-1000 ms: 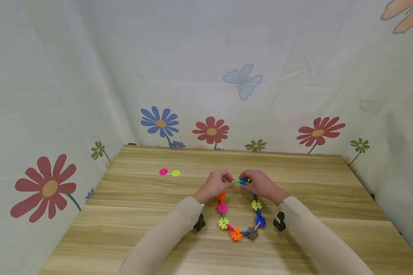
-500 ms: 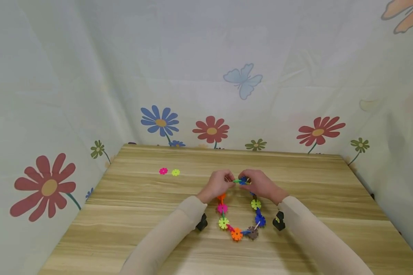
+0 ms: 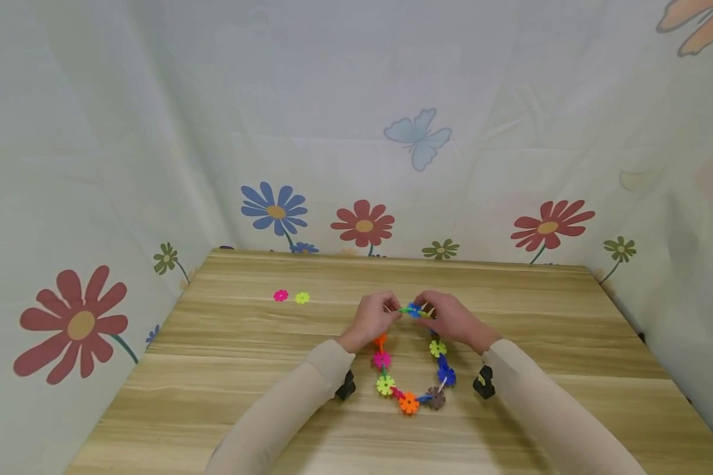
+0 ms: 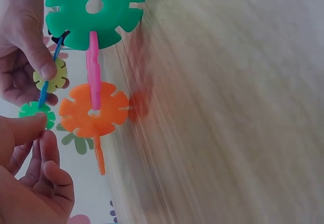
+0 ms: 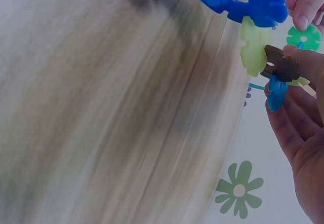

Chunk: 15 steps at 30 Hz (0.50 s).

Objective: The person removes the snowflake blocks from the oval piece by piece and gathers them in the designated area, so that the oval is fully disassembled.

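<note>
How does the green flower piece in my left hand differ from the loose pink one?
The green flower piece is pinched in your left hand; the pink flower piece lies flat on the table. The green one meets a blue flower piece; the pink one touches none. Both are notched.

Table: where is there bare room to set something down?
Bare table lies right of the right sleeve, and between the left sleeve and pink disc. Crowded: between the sleeves, around the chain, left hand and right hand.

Screened-in workspace, wood-grain table, pale sheets on three sides, printed flowers and butterfly
</note>
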Each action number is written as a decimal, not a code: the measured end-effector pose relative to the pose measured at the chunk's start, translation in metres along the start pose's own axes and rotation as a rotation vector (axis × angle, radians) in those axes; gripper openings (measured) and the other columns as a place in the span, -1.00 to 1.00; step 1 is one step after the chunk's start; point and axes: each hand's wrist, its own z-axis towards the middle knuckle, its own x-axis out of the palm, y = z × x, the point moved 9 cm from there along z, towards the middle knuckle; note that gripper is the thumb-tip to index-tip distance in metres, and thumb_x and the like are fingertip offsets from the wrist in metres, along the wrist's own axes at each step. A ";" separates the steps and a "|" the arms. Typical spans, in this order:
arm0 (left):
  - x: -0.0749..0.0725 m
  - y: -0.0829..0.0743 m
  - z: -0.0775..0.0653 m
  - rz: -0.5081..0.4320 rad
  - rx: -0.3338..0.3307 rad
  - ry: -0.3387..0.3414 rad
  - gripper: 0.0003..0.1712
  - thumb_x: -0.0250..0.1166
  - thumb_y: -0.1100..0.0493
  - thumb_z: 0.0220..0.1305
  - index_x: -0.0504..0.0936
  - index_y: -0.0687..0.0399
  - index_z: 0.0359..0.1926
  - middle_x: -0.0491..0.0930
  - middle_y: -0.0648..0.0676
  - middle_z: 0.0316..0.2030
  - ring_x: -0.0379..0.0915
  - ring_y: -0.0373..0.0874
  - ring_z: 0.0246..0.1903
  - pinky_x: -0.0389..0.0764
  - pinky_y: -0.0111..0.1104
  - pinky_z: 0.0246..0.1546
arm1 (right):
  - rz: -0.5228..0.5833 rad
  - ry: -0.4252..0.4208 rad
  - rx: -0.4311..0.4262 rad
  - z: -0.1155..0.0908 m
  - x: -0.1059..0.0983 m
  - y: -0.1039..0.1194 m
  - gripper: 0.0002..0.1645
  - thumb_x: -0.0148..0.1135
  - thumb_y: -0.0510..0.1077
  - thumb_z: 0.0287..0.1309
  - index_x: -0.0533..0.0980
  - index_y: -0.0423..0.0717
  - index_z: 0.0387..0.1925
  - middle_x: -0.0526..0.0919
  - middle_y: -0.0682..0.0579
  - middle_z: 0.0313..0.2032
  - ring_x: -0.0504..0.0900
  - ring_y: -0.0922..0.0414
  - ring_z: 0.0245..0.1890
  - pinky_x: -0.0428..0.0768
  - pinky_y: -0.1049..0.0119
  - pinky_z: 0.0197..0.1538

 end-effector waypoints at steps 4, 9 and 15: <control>-0.001 0.001 0.000 -0.018 -0.001 0.003 -0.90 0.34 0.25 0.18 0.57 0.03 -0.43 0.56 -0.09 -0.47 0.48 -0.25 -0.43 0.52 -0.44 -0.37 | -0.003 0.012 0.026 -0.001 0.000 0.000 -0.69 0.35 -0.20 0.09 0.50 -0.12 -0.11 0.61 0.03 -0.18 0.59 0.08 -0.23 0.56 0.18 -0.17; -0.004 0.002 -0.001 -0.014 0.000 -0.017 -0.88 0.35 0.27 0.15 0.57 0.04 -0.45 0.54 -0.09 -0.50 0.45 -0.25 -0.46 0.50 -0.43 -0.38 | -0.002 0.054 0.025 -0.003 0.002 0.002 -0.61 0.37 -0.21 0.07 0.48 -0.16 -0.05 0.60 -0.04 -0.11 0.59 0.03 -0.18 0.56 0.14 -0.12; -0.007 0.001 0.000 -0.014 0.007 -0.024 -0.89 0.35 0.29 0.14 0.57 0.06 -0.45 0.54 -0.08 -0.52 0.43 -0.24 -0.47 0.49 -0.43 -0.38 | -0.030 0.059 0.018 -0.004 0.003 0.002 -0.56 0.37 -0.21 0.06 0.48 -0.16 0.00 0.60 -0.07 -0.05 0.59 -0.03 -0.13 0.55 0.10 -0.08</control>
